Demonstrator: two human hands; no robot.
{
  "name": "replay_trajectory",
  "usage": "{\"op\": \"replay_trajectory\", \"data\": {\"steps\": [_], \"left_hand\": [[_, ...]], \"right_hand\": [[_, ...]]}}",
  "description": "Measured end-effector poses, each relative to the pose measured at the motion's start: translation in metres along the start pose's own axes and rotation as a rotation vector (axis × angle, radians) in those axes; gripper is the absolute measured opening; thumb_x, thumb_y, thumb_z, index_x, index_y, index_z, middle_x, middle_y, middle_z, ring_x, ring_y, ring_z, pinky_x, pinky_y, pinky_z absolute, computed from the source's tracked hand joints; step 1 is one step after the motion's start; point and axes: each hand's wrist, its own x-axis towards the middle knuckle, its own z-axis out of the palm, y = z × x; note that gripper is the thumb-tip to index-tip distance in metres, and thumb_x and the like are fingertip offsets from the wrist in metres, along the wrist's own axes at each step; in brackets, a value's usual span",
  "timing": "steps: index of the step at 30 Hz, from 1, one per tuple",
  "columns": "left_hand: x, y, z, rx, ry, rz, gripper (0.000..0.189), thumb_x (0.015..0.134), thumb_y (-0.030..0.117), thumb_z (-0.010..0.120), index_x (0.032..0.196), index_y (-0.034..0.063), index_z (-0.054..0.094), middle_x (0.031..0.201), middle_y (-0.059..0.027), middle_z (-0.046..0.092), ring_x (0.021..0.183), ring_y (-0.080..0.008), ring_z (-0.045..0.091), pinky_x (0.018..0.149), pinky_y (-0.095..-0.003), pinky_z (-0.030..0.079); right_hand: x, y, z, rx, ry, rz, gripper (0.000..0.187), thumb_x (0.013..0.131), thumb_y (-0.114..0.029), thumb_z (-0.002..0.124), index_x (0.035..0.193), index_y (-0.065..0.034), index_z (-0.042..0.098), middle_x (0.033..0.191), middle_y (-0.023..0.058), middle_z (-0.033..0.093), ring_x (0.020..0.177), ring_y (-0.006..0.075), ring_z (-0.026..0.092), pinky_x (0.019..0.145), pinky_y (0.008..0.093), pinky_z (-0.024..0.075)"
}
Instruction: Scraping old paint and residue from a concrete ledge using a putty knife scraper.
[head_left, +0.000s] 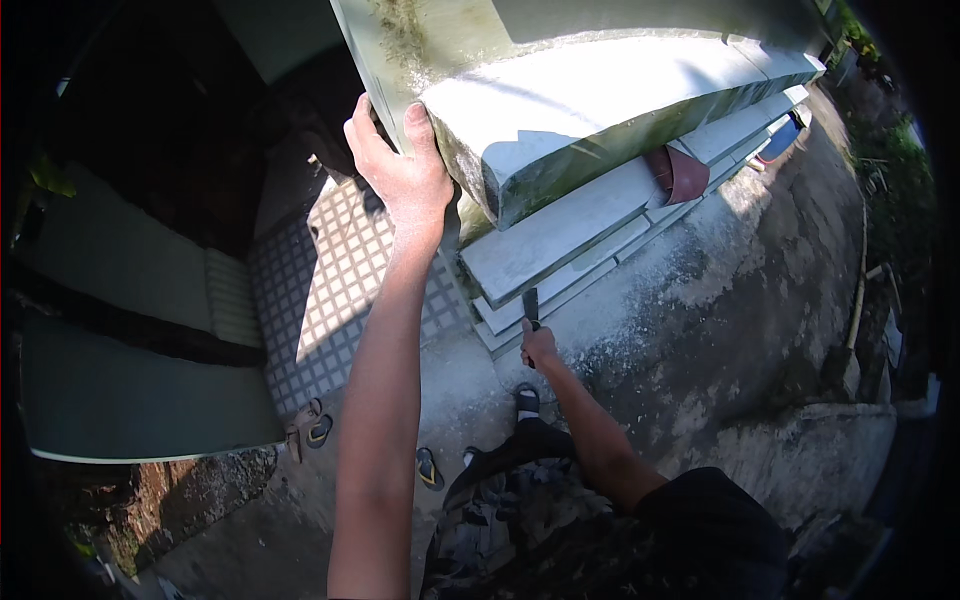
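My left hand (401, 165) is raised to the corner of a pale green wall (465, 30). Its fingers wrap the wall's vertical edge, and the thumb lies on the near side, just above a thick ledge (562, 94) with a white top and stained sides. Lower down, my right hand (538, 346) grips the handle of a scraper (531, 304), blade pointing up. The blade is beside the end of the white stepped ledges (555, 240); whether it touches them I cannot tell. A curled reddish-brown sheet (686, 178), possibly sandpaper, rests on a lower ledge.
White dust and flakes cover the concrete ground (615, 322) along the ledges. To the left is a checkered tile floor (352, 262). Loose sandals (429, 469) lie near my feet. A blue container (780, 142) stands by the ledges' far end. A low concrete wall (810, 450) is at right.
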Motion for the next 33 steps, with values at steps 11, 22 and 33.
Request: {"op": "replay_trajectory", "data": {"steps": [11, 22, 33], "left_hand": [[-0.001, 0.004, -0.003, -0.018, 0.024, -0.031, 0.063, 0.085, 0.047, 0.058, 0.115, -0.0069, 0.047, 0.094, -0.0176, 0.047, 0.088, -0.0311, 0.051, 0.08, -0.0404, 0.041], [-0.001, 0.001, -0.003, -0.012, 0.075, -0.024, 0.06, 0.083, 0.045, 0.062, 0.113, -0.0053, 0.048, 0.096, -0.017, 0.048, 0.089, -0.0307, 0.052, 0.08, -0.0407, 0.041], [-0.002, -0.006, -0.001, -0.055, 0.08, -0.028, 0.062, 0.082, 0.047, 0.062, 0.113, -0.0043, 0.046, 0.101, -0.0195, 0.048, 0.093, -0.0325, 0.051, 0.083, -0.0421, 0.041]], "right_hand": [[0.005, -0.008, -0.007, 0.086, -0.08, 0.046, 0.043, 0.093, -0.036, 0.053, 0.065, -0.004, 0.042, 0.049, 0.0049, 0.042, 0.035, 0.0159, 0.042, 0.032, 0.0316, 0.0365], [-0.001, -0.007, -0.025, -0.053, -0.099, 0.038, 0.044, 0.092, -0.037, 0.054, 0.065, -0.0036, 0.044, 0.05, 0.0054, 0.044, 0.036, 0.0162, 0.043, 0.032, 0.0319, 0.0362], [0.007, -0.021, -0.021, -0.059, -0.191, 0.126, 0.04, 0.093, -0.038, 0.052, 0.073, -0.0065, 0.04, 0.055, 0.0033, 0.039, 0.04, 0.013, 0.037, 0.036, 0.0289, 0.0312]]}}
